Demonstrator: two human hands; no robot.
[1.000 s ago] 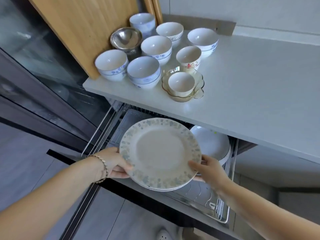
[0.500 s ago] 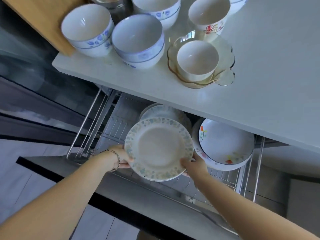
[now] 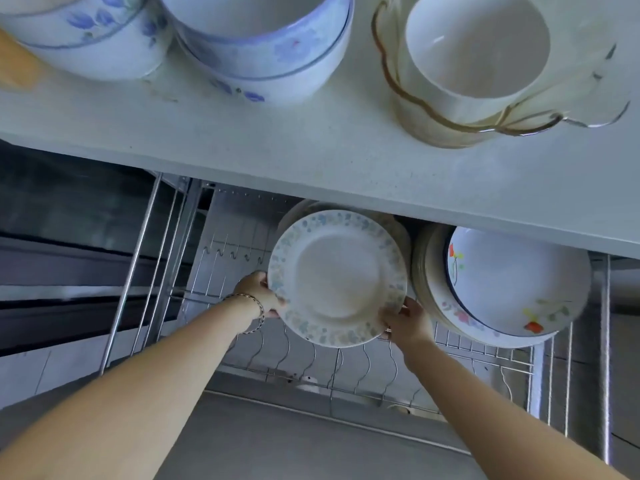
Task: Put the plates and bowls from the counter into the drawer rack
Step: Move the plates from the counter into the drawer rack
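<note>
A pale plate with a speckled blue-green rim (image 3: 337, 277) stands tilted inside the wire drawer rack (image 3: 346, 362), below the counter edge. My left hand (image 3: 259, 294) grips its left rim and my right hand (image 3: 407, 322) grips its lower right rim. More plates stand just behind it, mostly hidden. To the right leans a stack of flower-painted plates (image 3: 509, 282) in the rack. On the white counter (image 3: 311, 140) stand blue-flowered bowls (image 3: 263, 46) and a white bowl (image 3: 474, 46) inside a glass dish (image 3: 540, 123).
The rack's wavy wire dividers (image 3: 287, 344) in front of the held plate hold nothing. Steel side rails (image 3: 138, 271) run along the drawer's left and right (image 3: 604, 341). The grey drawer front (image 3: 294, 441) lies close below my arms.
Both hands have carried the speckled plate down and back into the rack, against the plates behind it. My view has dropped closer to the counter edge.
</note>
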